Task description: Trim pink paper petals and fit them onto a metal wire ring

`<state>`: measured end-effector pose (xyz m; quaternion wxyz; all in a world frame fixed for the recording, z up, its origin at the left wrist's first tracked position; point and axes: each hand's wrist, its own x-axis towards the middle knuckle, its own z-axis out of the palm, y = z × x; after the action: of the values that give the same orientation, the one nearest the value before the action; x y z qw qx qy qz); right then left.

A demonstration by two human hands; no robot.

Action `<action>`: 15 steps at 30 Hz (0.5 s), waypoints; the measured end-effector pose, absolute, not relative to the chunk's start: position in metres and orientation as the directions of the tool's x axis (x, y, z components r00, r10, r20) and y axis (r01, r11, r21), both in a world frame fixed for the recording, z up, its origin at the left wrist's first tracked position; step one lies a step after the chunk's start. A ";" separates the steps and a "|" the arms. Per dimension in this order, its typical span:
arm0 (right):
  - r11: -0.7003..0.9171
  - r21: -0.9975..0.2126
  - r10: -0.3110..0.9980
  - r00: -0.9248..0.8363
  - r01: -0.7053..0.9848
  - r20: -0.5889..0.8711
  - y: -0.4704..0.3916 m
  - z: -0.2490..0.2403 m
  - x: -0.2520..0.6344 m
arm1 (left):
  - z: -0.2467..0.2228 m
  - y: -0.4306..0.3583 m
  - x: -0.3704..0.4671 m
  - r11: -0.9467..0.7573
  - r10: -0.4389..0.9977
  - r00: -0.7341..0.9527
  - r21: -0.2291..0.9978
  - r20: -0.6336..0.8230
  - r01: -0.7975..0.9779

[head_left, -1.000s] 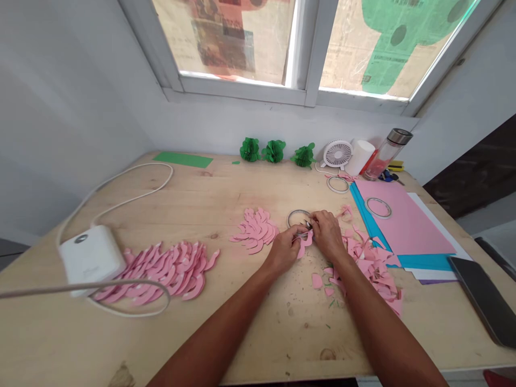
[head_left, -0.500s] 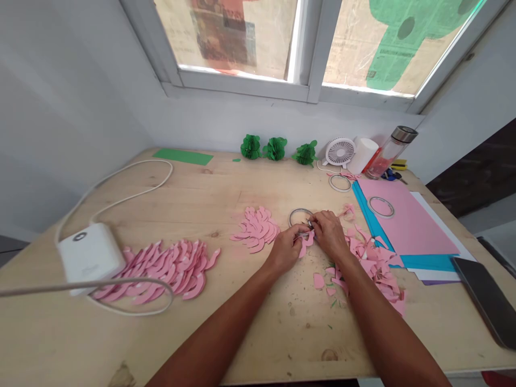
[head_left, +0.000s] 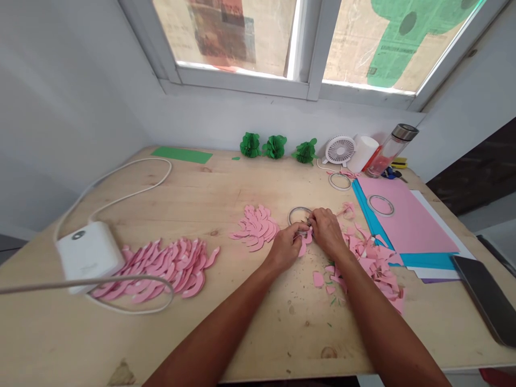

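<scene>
Three green paper balls [head_left: 274, 147], one fan [head_left: 339, 151]

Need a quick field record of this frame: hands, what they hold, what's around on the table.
left hand: pinches a pink paper petal together with the right hand
right hand: fingers on the same petal, beside a tape ring
left of hands: small petal pile; large petal pile by a white device with cable
right of hands: pink scraps; pink sheet on blue sheet
back edge: three green paper balls, small fan, bottle
surface: wooden table
</scene>
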<state>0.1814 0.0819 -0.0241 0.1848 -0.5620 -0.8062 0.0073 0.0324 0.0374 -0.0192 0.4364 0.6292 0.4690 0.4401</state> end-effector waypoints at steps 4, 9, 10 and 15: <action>0.371 -0.201 0.906 -0.306 0.907 0.292 0.081 -0.025 0.180 | -0.018 0.038 0.033 -0.155 0.978 0.172 0.964 0.119 0.214; 0.372 -0.210 0.905 -0.304 0.904 0.296 0.081 -0.026 0.182 | -0.018 0.037 0.033 -0.162 0.975 0.183 0.964 0.124 0.212; 0.371 -0.210 0.905 -0.302 0.904 0.298 0.081 -0.026 0.182 | -0.017 0.037 0.033 -0.164 0.975 0.182 0.963 0.125 0.214; 0.383 -0.221 0.896 -0.302 0.897 0.326 0.080 -0.026 0.182 | -0.016 0.037 0.033 -0.164 0.976 0.183 0.958 0.122 0.234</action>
<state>0.1821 0.0801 -0.0264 0.2010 -0.5556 -0.8068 -0.0018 0.0325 0.0368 -0.0156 0.4361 0.6333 0.4775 0.4251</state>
